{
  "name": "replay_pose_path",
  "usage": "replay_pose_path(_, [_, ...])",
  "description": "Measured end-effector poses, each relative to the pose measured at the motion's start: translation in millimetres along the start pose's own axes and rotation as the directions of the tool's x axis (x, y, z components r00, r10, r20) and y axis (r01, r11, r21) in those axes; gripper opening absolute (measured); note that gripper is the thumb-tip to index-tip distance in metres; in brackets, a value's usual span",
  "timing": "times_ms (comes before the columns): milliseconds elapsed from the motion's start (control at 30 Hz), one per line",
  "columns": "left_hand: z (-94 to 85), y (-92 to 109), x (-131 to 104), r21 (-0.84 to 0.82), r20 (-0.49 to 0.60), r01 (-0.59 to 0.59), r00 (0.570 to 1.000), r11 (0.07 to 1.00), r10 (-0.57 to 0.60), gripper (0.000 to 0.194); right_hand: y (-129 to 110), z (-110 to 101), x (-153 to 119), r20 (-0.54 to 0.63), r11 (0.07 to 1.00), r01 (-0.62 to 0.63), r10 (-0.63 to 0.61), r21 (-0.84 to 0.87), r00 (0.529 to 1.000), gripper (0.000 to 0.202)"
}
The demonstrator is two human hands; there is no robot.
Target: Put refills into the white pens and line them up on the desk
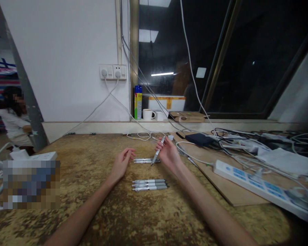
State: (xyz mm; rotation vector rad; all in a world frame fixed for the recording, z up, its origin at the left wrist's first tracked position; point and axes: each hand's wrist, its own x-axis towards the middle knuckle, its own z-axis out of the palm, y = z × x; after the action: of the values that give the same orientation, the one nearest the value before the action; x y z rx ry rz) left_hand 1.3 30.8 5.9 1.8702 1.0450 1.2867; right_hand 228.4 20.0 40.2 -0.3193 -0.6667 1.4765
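My right hand is closed around a white and grey pen, which slants with its dark tip down. Below that tip, pens lie side by side in a far row, partly behind the held pen. Just left of that row, my left hand rests on the worn table with its fingers loosely extended, holding nothing. Closer to me is a second row of several similar pens, with clear ends to the left and grey ends to the right.
A long white power strip lies on a brown board at the right, among tangled cables. Behind are a dark flat box, a mug and a spray can. A person is at far left.
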Motion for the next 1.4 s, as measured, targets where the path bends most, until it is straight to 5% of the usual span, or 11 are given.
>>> replay_pose_path(133, [-3.1, -2, 2, 0.032, 0.008, 0.01, 1.0, 0.999, -0.011, 0.038, -10, 0, -3, -0.01, 0.996, -0.048, 0.049, 0.074, 0.999, 0.031])
replay_pose_path(400, [-5.5, -11, 4, 0.09, 0.025, -0.016, 1.0, 0.996, 0.014, 0.038, -18, 4, -8, 0.018, 0.998, 0.004, -0.005, 0.067, 1.0, 0.018])
replay_pose_path(833, [-11.8, -18, 8, 0.25, 0.081, -0.034, 0.997, 0.968, 0.015, 0.034, -23, 0, -9, 0.074, 0.994, 0.018, -0.027, 0.111, 0.997, 0.028])
replay_pose_path(1400, [-9.0, -10, 4, 0.236, 0.087, -0.059, 0.995, 0.97, 0.039, 0.032, -26, 6, -14, 0.034, 0.998, 0.061, -0.06, -0.035, 0.998, 0.02])
